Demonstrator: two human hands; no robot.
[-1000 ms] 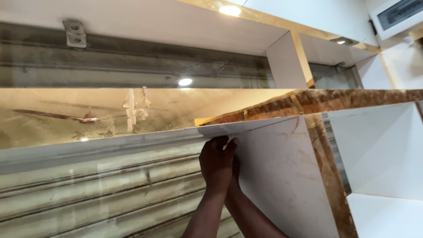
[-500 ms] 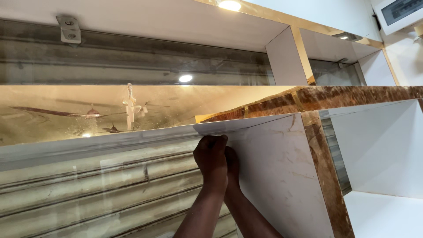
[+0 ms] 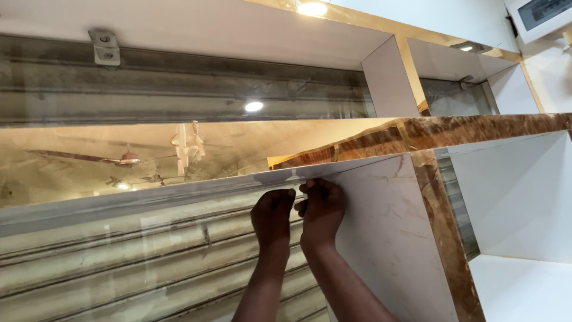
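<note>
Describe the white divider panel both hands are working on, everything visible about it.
The white divider panel is a flat, smooth, faintly marbled sheet, upright under the brown marble-patterned shelf, with a matching brown strip down its front edge. Smudges mark its face. At its upper left corner, the left hand and right hand pinch at its top edge.

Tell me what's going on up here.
A person has both hands raised to a shelf unit. The left hand and right hand pinch at the top corner of a white side panel, right under the glossy shelf, seemingly picking at a thin film there. A brown marbled trim strip edges the panel.
</note>
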